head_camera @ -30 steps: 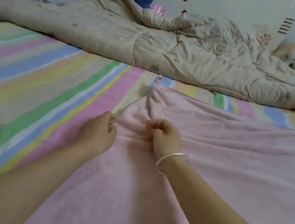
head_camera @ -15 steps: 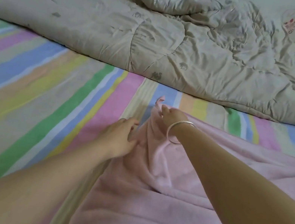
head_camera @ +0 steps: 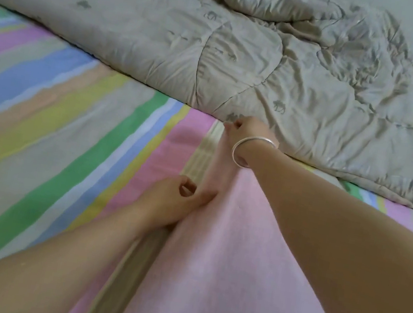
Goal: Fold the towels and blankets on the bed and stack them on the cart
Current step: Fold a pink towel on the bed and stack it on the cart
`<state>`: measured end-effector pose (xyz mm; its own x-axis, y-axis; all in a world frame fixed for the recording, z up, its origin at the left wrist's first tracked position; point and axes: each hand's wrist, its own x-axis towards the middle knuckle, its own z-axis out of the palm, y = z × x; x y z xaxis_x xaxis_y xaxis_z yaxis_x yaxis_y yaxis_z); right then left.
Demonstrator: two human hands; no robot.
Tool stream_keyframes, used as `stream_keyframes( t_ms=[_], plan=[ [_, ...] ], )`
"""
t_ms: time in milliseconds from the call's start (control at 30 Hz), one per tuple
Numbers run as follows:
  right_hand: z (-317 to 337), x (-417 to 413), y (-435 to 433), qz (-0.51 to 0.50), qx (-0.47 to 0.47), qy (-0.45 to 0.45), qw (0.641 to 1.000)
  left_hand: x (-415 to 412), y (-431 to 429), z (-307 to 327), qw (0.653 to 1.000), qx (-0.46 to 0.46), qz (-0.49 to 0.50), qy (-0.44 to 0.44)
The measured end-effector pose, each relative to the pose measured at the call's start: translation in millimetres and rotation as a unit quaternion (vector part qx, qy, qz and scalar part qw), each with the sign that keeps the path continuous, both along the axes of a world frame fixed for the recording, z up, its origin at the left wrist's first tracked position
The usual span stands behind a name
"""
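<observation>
I see pink towel [head_camera: 221, 269] flat on striped sheet [head_camera: 39, 127], not folded yet. My right hand [head_camera: 249, 132] pinches far corner, just beside tan quilt [head_camera: 297, 75]. My left hand [head_camera: 172, 200] curled at towel edge; can't tell if holding. Quilt rumpled too. No cart in sight. Most work left, I think.

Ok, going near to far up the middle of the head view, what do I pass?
First the pink towel, then the left hand, the right hand pinching the towel's far corner, then the beige quilt.
</observation>
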<state>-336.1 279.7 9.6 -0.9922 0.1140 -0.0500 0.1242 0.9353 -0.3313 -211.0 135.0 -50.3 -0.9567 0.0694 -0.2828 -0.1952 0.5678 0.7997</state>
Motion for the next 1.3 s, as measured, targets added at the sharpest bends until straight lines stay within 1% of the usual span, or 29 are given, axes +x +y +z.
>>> stream_keyframes(
  t_ms=[100,167,200,267,333,433,467,533,567,600,667,733,767,833,900,967,1000,1033,1067,1100,1167,1200,1233,1300],
  plan=[
    [-17,-19,-2,0.017,0.023,-0.025,0.999,-1,-4,-15,0.991,0.128,0.028,-0.040],
    [-40,-22,-2,0.041,0.039,-0.052,0.997,-2,-6,-23,0.983,0.168,0.041,-0.056],
    [-55,-23,-2,0.052,0.038,-0.064,0.996,-4,-7,-27,0.982,0.175,0.035,-0.063],
    [-75,-25,-3,0.066,0.020,-0.058,0.996,-7,-9,-28,0.978,0.189,0.023,-0.089],
    [-84,-25,-3,0.063,0.022,-0.047,0.997,-10,-11,-28,0.975,0.197,0.020,-0.105],
    [-87,-24,-5,0.056,0.033,-0.039,0.997,-12,-13,-31,0.977,0.185,0.021,-0.100],
    [-86,-23,-6,0.052,0.020,-0.039,0.998,-12,-14,-33,0.979,0.178,0.021,-0.095],
    [-79,-15,-5,0.028,-0.042,-0.030,0.998,-10,-13,-36,0.982,0.168,0.033,-0.086],
    [-74,-4,-2,0.015,-0.061,-0.017,0.998,-10,-12,-36,0.983,0.160,0.040,-0.078],
    [-71,13,4,0.008,-0.053,-0.001,0.999,-11,-12,-37,0.985,0.151,0.046,-0.071],
    [-66,71,24,0.022,0.012,0.016,1.000,-11,-9,-37,0.987,0.135,0.060,-0.061],
    [-65,135,45,0.037,0.070,-0.004,0.997,-12,-10,-39,0.988,0.119,0.082,-0.049],
    [-66,161,59,0.024,0.090,-0.026,0.995,-12,-8,-39,0.991,0.096,0.084,-0.037],
    [-69,182,85,-0.007,0.113,-0.085,0.990,-14,-5,-36,0.997,0.008,0.075,-0.007],
    [-74,172,106,0.015,0.103,-0.115,0.988,-15,4,-29,0.991,-0.113,0.073,0.026],
    [-74,155,126,0.050,0.031,-0.100,0.993,-6,30,-12,0.953,-0.274,0.104,0.081],
    [-71,147,136,0.053,-0.024,-0.072,0.996,-1,45,-8,0.932,-0.320,0.112,0.128],
    [-65,140,148,0.044,-0.082,-0.029,0.995,5,63,-4,0.920,-0.335,0.094,0.180],
    [-58,136,162,0.026,-0.122,0.024,0.992,12,81,1,0.913,-0.329,0.066,0.231],
    [-49,136,185,0.000,-0.131,0.075,0.989,18,107,6,0.909,-0.318,0.021,0.270],
    [-40,140,229,-0.043,-0.086,0.119,0.988,26,149,13,0.915,-0.287,-0.079,0.271],
    [-37,147,262,-0.062,-0.047,0.112,0.991,27,177,17,0.917,-0.266,-0.131,0.268],
    [-35,154,293,-0.075,-0.003,0.078,0.994,26,200,21,0.914,-0.253,-0.173,0.266],
    [-33,169,350,-0.089,0.081,-0.044,0.992,20,241,28,0.906,-0.244,-0.225,0.262]
  ],
)
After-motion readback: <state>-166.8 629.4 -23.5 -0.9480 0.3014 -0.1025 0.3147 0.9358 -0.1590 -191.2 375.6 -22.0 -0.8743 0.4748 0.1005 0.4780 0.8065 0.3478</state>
